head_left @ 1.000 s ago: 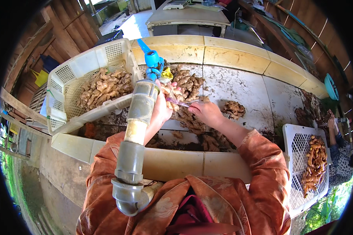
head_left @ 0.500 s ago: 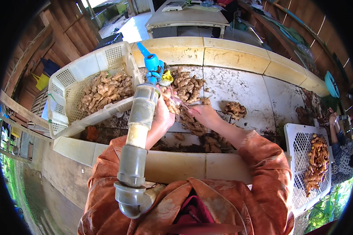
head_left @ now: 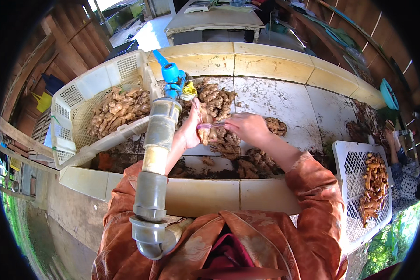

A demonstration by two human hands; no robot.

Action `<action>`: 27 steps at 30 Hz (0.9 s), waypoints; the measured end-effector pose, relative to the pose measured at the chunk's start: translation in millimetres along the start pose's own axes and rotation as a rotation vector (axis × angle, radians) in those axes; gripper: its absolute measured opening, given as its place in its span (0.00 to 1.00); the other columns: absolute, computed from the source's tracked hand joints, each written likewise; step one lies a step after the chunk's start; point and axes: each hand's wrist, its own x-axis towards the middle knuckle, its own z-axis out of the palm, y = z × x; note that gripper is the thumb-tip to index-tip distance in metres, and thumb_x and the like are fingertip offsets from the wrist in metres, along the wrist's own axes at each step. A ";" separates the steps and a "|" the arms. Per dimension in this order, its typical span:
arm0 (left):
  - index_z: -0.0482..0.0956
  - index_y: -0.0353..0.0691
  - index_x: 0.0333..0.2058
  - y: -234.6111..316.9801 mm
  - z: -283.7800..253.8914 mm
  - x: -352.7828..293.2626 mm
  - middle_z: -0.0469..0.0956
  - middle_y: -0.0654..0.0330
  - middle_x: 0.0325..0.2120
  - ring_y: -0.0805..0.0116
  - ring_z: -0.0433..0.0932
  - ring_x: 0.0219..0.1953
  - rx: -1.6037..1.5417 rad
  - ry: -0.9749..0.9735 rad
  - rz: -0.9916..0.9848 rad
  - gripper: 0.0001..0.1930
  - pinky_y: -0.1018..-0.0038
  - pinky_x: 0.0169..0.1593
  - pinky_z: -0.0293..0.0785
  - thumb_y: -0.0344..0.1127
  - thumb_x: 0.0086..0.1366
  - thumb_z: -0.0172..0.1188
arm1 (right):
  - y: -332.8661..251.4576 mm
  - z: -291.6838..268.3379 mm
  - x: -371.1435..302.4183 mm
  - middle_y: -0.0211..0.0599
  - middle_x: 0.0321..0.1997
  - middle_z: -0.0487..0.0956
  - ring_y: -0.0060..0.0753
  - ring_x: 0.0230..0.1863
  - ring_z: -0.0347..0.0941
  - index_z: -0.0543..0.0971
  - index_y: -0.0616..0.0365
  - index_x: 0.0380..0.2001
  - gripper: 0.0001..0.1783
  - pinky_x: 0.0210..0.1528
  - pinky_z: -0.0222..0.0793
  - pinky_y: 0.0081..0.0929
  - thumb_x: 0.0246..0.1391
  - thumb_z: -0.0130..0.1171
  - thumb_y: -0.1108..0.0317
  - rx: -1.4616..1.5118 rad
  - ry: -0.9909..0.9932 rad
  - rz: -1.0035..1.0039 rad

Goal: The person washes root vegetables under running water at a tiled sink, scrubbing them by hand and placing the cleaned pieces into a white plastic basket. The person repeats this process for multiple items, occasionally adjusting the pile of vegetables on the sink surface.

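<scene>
My left hand (head_left: pixel 190 127) is closed around a knobbly piece of ginger root (head_left: pixel 204 133), held up over the tiled wash basin (head_left: pixel 284 100). In my right hand (head_left: pixel 247 127) is a small pink brush (head_left: pixel 211 125), its head against the ginger. A pile of muddy ginger roots (head_left: pixel 219 100) lies on the basin floor just behind and below both hands. My orange sleeves come in from the lower edge.
A grey pipe (head_left: pixel 156 154) with a blue tap (head_left: pixel 171 74) rises just left of my left arm. A white plastic crate (head_left: pixel 86 100) of ginger leans at the left. Another white crate (head_left: pixel 354 163) of ginger sits at the right, beside a seated person (head_left: pixel 403 163).
Both hands stay over the basin with the ginger and brush; the brush has shifted slightly against the root.
</scene>
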 end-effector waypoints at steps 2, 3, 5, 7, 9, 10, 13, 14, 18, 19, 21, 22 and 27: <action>0.56 0.59 0.56 -1.2 4.7 -1.5 0.70 0.59 0.40 0.60 0.73 0.40 0.017 -0.037 -0.017 0.38 0.49 0.40 0.72 0.76 0.52 0.38 | 8.9 -2.6 4.5 0.31 0.25 0.75 0.37 0.28 0.74 0.77 0.48 0.28 0.13 0.28 0.71 0.34 0.54 0.50 0.53 -0.101 -0.041 0.079; 0.57 0.59 0.54 -0.2 6.4 -2.4 0.70 0.59 0.39 0.60 0.73 0.39 0.013 0.051 -0.025 0.37 0.48 0.39 0.72 0.75 0.52 0.39 | 12.9 -4.0 5.6 0.30 0.26 0.75 0.36 0.29 0.74 0.77 0.48 0.28 0.13 0.28 0.72 0.33 0.54 0.50 0.53 -0.122 -0.067 0.081; 0.60 0.57 0.50 1.3 8.5 -4.2 0.70 0.60 0.37 0.59 0.73 0.37 -0.010 0.170 -0.023 0.34 0.48 0.38 0.72 0.74 0.53 0.40 | 17.6 -5.3 5.1 0.28 0.25 0.76 0.33 0.29 0.75 0.77 0.48 0.27 0.13 0.29 0.73 0.31 0.53 0.50 0.54 -0.315 -0.059 0.156; 0.61 0.56 0.46 2.6 9.9 -4.8 0.70 0.60 0.36 0.58 0.73 0.36 -0.008 0.148 -0.006 0.32 0.48 0.37 0.72 0.73 0.53 0.42 | 18.5 -6.1 3.0 0.28 0.25 0.77 0.32 0.29 0.75 0.78 0.47 0.27 0.12 0.28 0.73 0.30 0.52 0.52 0.54 -0.184 -0.011 0.111; 0.61 0.55 0.45 4.5 10.1 -5.1 0.69 0.60 0.36 0.58 0.72 0.38 -0.044 0.051 0.039 0.32 0.49 0.36 0.72 0.72 0.53 0.44 | 17.0 -6.7 1.9 0.27 0.26 0.78 0.31 0.27 0.75 0.79 0.46 0.26 0.11 0.26 0.72 0.28 0.50 0.54 0.53 -0.055 0.088 0.118; 0.59 0.55 0.47 4.8 10.2 -4.8 0.68 0.59 0.36 0.57 0.72 0.38 -0.052 0.077 0.083 0.32 0.48 0.36 0.72 0.71 0.53 0.47 | 15.1 -5.8 1.8 0.27 0.26 0.77 0.32 0.27 0.75 0.78 0.46 0.26 0.11 0.26 0.72 0.28 0.50 0.55 0.53 -0.040 0.091 0.109; 0.60 0.54 0.48 1.0 10.5 -4.5 0.69 0.57 0.36 0.56 0.72 0.38 -0.064 0.131 0.066 0.32 0.47 0.38 0.72 0.68 0.53 0.51 | 11.9 0.4 6.0 0.26 0.22 0.75 0.31 0.25 0.74 0.78 0.47 0.25 0.12 0.24 0.70 0.28 0.49 0.55 0.52 -0.085 0.107 -0.115; 0.60 0.55 0.48 0.8 9.6 -4.2 0.70 0.56 0.37 0.56 0.72 0.37 -0.051 0.096 0.043 0.32 0.47 0.38 0.72 0.68 0.52 0.52 | 11.9 3.6 8.6 0.26 0.22 0.75 0.31 0.25 0.74 0.77 0.47 0.25 0.12 0.24 0.70 0.28 0.49 0.55 0.52 -0.119 0.122 -0.069; 0.59 0.54 0.52 -0.5 6.4 -0.5 0.72 0.54 0.38 0.56 0.73 0.39 0.003 0.154 0.016 0.37 0.48 0.40 0.72 0.71 0.51 0.49 | 12.9 19.3 16.1 0.26 0.23 0.74 0.31 0.27 0.74 0.76 0.47 0.25 0.11 0.24 0.70 0.28 0.50 0.55 0.54 -0.150 0.123 -0.067; 0.60 0.52 0.51 -0.2 4.2 -1.2 0.73 0.54 0.36 0.56 0.74 0.37 -0.021 0.133 0.003 0.38 0.50 0.38 0.73 0.74 0.51 0.45 | 13.3 20.8 17.4 0.26 0.23 0.74 0.30 0.27 0.74 0.76 0.47 0.26 0.11 0.24 0.70 0.28 0.50 0.54 0.54 -0.141 0.088 -0.083; 0.61 0.52 0.51 3.2 -0.8 -3.4 0.72 0.53 0.36 0.56 0.75 0.36 -0.022 0.063 -0.057 0.39 0.51 0.37 0.74 0.75 0.50 0.43 | 17.6 14.8 18.1 0.27 0.25 0.75 0.28 0.29 0.75 0.77 0.46 0.29 0.10 0.25 0.71 0.26 0.51 0.54 0.54 -0.095 -0.010 -0.183; 0.61 0.51 0.50 3.5 -3.3 -6.1 0.72 0.53 0.36 0.56 0.75 0.36 -0.025 0.021 -0.094 0.39 0.51 0.36 0.74 0.76 0.50 0.42 | 18.9 9.8 17.8 0.26 0.25 0.76 0.26 0.27 0.75 0.78 0.46 0.30 0.12 0.25 0.71 0.26 0.52 0.53 0.53 -0.219 -0.020 -0.062; 0.59 0.47 0.55 11.4 -8.3 -8.4 0.72 0.51 0.38 0.54 0.75 0.38 0.047 -0.314 -0.133 0.48 0.57 0.35 0.76 0.80 0.47 0.31 | 44.2 -33.8 19.1 0.27 0.32 0.81 0.23 0.27 0.75 0.82 0.46 0.29 0.16 0.28 0.74 0.22 0.53 0.52 0.49 -0.256 0.065 0.493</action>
